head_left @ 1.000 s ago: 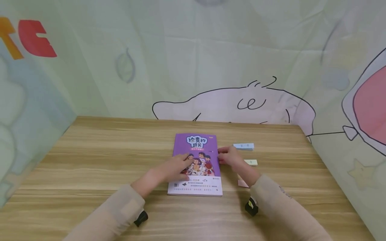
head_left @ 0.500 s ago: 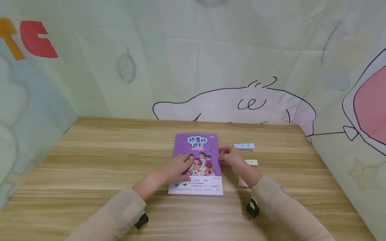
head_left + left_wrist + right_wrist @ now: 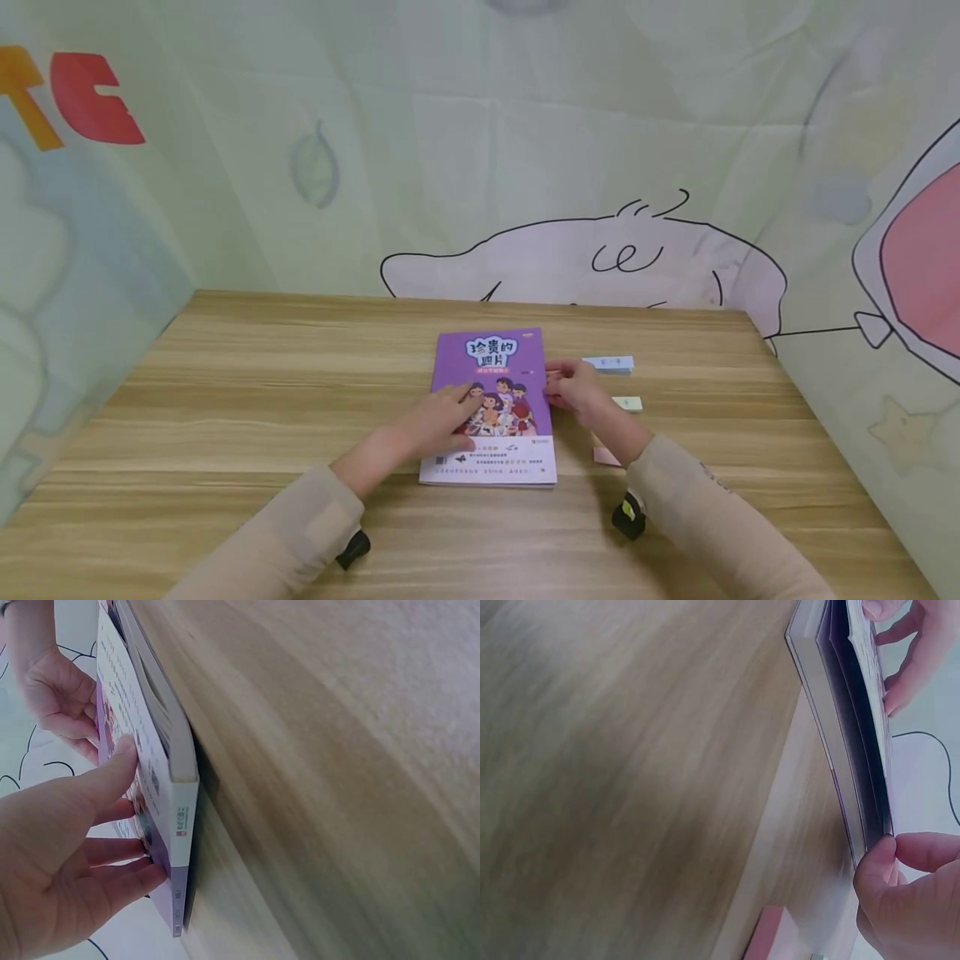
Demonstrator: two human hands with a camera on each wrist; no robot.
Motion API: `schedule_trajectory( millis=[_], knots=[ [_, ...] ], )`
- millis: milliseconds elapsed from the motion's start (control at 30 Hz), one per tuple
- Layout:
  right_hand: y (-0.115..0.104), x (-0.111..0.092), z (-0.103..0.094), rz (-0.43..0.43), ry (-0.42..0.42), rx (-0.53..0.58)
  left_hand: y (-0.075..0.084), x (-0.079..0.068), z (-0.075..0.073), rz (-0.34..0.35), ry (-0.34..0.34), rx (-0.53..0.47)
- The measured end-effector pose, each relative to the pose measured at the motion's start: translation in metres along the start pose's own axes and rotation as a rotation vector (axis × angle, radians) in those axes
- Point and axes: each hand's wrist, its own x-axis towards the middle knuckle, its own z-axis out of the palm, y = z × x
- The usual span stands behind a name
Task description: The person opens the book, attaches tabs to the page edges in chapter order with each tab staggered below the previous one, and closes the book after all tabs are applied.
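Note:
A purple paperback book (image 3: 491,348) with a white band along its lower cover lies on the table. My left hand (image 3: 435,421) rests on the cover's left side, fingers spread and fairly straight, with the thumb on the white band. At the right edge, my right hand (image 3: 581,392) pinches the front cover. Thumb and forefinger meet on that edge in the right wrist view, where the cover (image 3: 866,697) stands slightly raised and a dark gap shows beneath it. Whether some pages are pinched too, I cannot tell. The spine (image 3: 178,847) faces the left wrist camera.
Right of the book lie small paper strips: a blue one (image 3: 609,364), a pale yellow one (image 3: 630,404) and a pink one (image 3: 606,456), partly hidden by the right forearm. A printed cloth wall (image 3: 525,167) borders the wooden table (image 3: 262,375) behind and at the sides.
The cover's right edge has risen slightly in my right hand's pinch, and its upper right corner sits a little higher. My left hand has stayed almost still on the book.

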Motion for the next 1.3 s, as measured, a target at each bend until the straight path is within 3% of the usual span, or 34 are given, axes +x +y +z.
schedule_trajectory(
  millis=[167,400,600,833,1033,1200,1300],
  knots=[
    [-0.003,-0.002,-0.001,0.013,-0.006,0.033,0.001,0.000,-0.001,-0.005,-0.004,-0.007],
    [-0.008,-0.002,-0.004,0.097,-0.046,0.134,0.000,0.002,-0.003,-0.007,-0.007,0.007],
    [-0.011,-0.002,-0.006,0.139,-0.096,0.118,0.001,0.002,-0.004,-0.008,0.001,0.004],
    [-0.010,-0.004,-0.006,0.126,-0.167,0.061,0.000,0.001,-0.005,-0.005,0.021,-0.054],
    [-0.012,-0.005,-0.006,0.126,-0.168,0.043,0.000,-0.001,-0.005,-0.001,0.032,-0.128],
    [-0.017,-0.008,-0.005,0.124,-0.147,0.056,0.002,0.000,-0.001,0.044,0.028,-0.197],
    [-0.019,-0.009,-0.004,0.102,-0.157,0.085,0.005,0.002,0.001,0.086,0.062,-0.231]
  ],
)
